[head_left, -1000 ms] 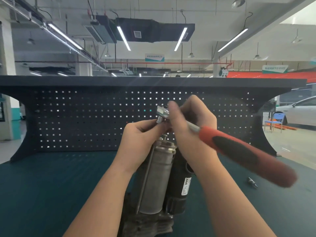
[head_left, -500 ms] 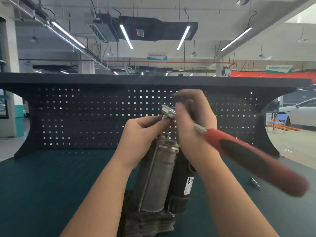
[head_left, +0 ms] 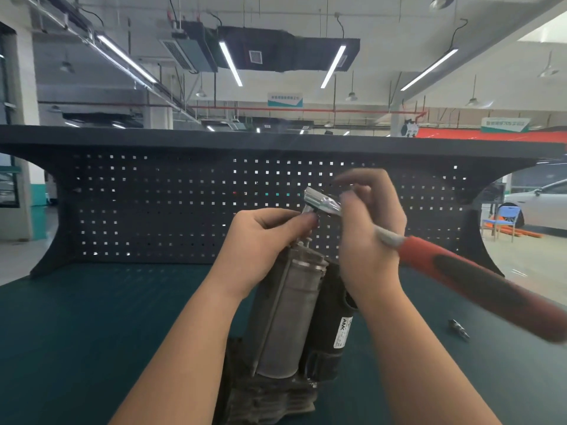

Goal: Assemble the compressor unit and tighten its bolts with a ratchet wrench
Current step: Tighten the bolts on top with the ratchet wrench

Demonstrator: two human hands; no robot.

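Now the compressor (head_left: 288, 320) stands upright on the green mat (head_left: 92, 332), close to the near edge, a grey cylinder beside a black one with a white label, both rising from a dark base. Just above its top, both hands meet at the head of the ratchet (head_left: 460, 271). The left hand (head_left: 260, 240) has its fingers curled and pinches the part right under the shiny ratchet head; what exactly sits between the fingertips is hidden. The right hand (head_left: 365, 234) grips the metal shank just behind the head, thumb toward it, with the upper fingers lifted and loosely spread. The red and black handle slants down to the right, blurred. A small metal piece (head_left: 458, 329) lies on the mat well to the right of the compressor. Behind the mat stands a dark pegboard (head_left: 153, 210).
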